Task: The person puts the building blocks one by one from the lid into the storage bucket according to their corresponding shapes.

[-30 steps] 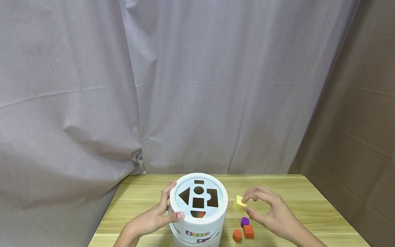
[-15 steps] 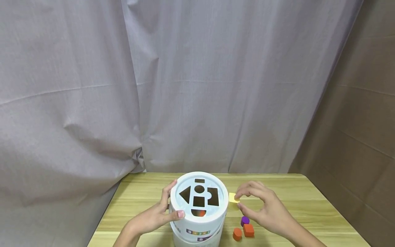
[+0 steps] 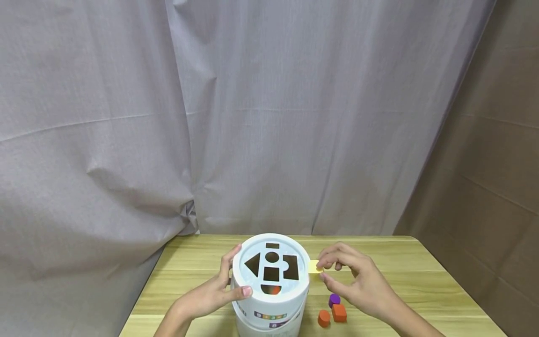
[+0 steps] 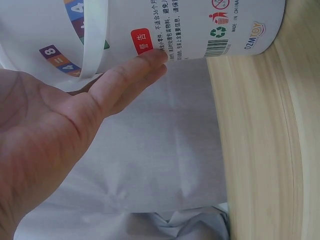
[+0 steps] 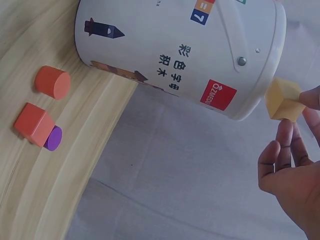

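My left hand grips the side of a white shape-sorter bucket, thumb at the lid's rim and fingers along the wall. In the left wrist view those fingers lie against the printed side. The lid has several cut-outs, among them a triangle, a circle and a square; something red shows through the front one. My right hand pinches a yellow block between thumb and fingertips. In the right wrist view the yellow block is right by the bucket's upper rim.
On the wooden table, right of the bucket, a purple cylinder, an orange-red cube and an orange-red cylinder lie close together. A grey curtain hangs behind the table.
My right hand has carried the yellow block leftward and slightly up, from above the table to the bucket's right rim, and the block has turned. The left hand keeps its place.
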Demonstrator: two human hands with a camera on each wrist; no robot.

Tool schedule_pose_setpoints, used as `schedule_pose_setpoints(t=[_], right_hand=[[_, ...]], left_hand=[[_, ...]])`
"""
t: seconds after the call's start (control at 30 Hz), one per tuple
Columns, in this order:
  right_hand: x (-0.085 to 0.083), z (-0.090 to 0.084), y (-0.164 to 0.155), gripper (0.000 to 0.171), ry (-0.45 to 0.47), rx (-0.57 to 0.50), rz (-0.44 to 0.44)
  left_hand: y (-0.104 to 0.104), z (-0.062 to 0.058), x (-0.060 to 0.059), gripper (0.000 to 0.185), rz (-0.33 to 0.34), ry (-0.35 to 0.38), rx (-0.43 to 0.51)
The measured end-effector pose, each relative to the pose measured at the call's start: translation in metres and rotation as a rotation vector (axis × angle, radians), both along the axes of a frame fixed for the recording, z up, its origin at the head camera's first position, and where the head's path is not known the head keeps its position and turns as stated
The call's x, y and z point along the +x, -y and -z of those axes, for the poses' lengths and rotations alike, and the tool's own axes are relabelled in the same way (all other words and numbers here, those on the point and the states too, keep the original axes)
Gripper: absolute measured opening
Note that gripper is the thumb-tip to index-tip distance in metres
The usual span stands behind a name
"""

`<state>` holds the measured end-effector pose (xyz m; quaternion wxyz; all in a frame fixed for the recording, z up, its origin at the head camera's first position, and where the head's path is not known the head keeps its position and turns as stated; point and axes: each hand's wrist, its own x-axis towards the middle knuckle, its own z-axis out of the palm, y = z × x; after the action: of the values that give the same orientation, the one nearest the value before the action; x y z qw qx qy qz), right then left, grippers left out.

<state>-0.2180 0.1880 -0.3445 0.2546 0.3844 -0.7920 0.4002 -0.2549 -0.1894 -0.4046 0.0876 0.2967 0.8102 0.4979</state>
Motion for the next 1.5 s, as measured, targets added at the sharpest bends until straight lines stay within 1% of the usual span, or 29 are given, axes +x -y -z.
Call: schedule_pose_setpoints(t=[0.17, 0.2, 0.33, 0.6, 0.83, 0.97, 1.17, 1.33, 1.5], right_hand=[[-0.004, 0.003, 0.005, 0.041, 0.009, -0.05, -0.07], [-0.005, 0.004, 0.006, 0.04, 0.027, -0.056, -0.073], [-0.005, 0.006, 0.014, 0.038, 0.044, -0.074, -0.106], [-0.006, 0.003, 0.027, 0.038, 0.001, -0.099, -0.161], [-0.007, 0.003, 0.035, 0.036, 0.008, -0.107, -0.199], [-0.007, 0.002, 0.042, 0.035, 0.004, -0.098, -0.196], [-0.007, 0.002, 0.049, 0.034, 0.019, -0.088, -0.15], [-0.01, 0.005, 0.052, 0.035, -0.004, -0.084, -0.161], [-0.012, 0.005, 0.056, 0.035, -0.009, -0.066, -0.141]], left_hand=[[0.0, -0.001, 0.001, 0.111, 0.001, 0.002, 0.005], [0.001, 0.0, 0.001, 0.111, 0.001, 0.001, 0.004], [0.001, 0.001, 0.002, 0.112, 0.006, 0.003, -0.001], [0.001, 0.002, 0.0, 0.112, -0.001, -0.004, -0.001], [0.001, 0.003, 0.0, 0.112, 0.001, -0.006, 0.0], [0.001, 0.003, 0.0, 0.112, -0.004, -0.006, -0.002], [0.001, 0.003, 0.0, 0.113, -0.005, -0.01, -0.004], [0.0, 0.003, 0.0, 0.113, -0.002, -0.006, -0.004], [0.001, 0.004, -0.001, 0.112, -0.006, -0.009, -0.009]])
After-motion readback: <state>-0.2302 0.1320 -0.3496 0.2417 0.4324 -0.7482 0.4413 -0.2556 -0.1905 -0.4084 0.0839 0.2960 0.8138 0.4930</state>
